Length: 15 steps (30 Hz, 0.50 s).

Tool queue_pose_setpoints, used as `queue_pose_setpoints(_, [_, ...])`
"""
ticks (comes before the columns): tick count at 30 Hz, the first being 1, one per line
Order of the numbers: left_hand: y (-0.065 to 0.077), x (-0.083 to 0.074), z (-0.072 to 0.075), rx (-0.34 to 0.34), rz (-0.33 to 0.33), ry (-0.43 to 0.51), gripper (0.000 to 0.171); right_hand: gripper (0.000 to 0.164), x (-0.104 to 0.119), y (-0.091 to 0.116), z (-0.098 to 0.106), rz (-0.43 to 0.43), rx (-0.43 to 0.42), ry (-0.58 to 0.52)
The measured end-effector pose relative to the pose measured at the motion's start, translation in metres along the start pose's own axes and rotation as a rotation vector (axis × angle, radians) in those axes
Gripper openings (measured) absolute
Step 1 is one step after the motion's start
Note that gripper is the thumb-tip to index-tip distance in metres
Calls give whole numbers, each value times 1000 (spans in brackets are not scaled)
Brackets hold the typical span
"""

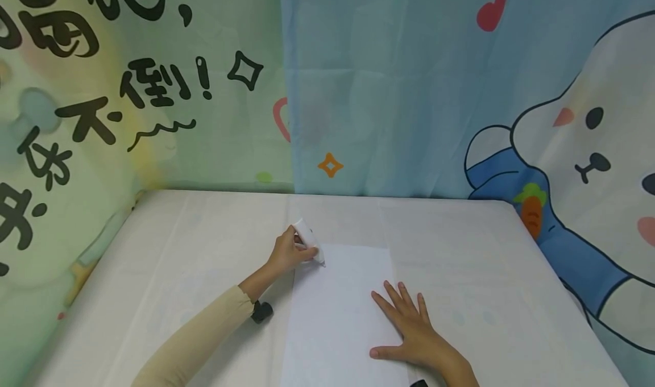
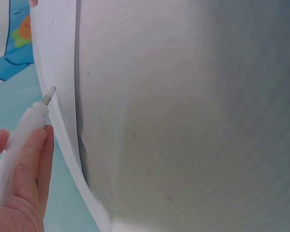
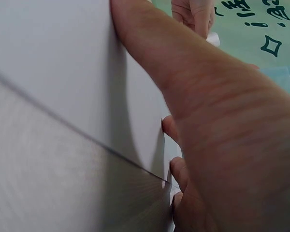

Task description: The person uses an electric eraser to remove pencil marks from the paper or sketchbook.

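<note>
My left hand (image 1: 293, 252) pinches a thick white marker (image 1: 309, 240) between thumb and fingers, its body tilted. The grey tip of the marker (image 2: 24, 140) points down at the upper left part of a white sheet of paper (image 1: 340, 313), and in the left wrist view it meets the paper's surface. My right hand (image 1: 413, 333) lies spread over the sheet's right edge, fingers straight and thumb out to the left. In the right wrist view the thumb of the right hand (image 3: 193, 92) fills much of the picture, with the paper (image 3: 63, 58) beneath it.
The paper lies on a table with a white cloth (image 1: 204, 239). Behind it hang printed curtains, green with black lettering (image 1: 153, 83) on the left and blue with a cartoon animal (image 1: 598, 148) on the right. A dark wrist device (image 1: 262, 312) shows below the left sleeve.
</note>
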<state>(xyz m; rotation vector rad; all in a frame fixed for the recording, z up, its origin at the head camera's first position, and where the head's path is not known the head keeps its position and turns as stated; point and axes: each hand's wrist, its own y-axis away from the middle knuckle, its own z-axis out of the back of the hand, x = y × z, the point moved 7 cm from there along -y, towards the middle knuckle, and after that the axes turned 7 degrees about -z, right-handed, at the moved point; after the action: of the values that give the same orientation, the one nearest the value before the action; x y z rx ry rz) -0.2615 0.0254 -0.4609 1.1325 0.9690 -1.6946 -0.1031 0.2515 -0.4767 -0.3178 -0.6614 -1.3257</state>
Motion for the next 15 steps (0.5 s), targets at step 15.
queue_pose_setpoints(15, [-3, -1, -2, 13, 22, 37, 40, 103, -1, -1, -1, -12, 7, 9])
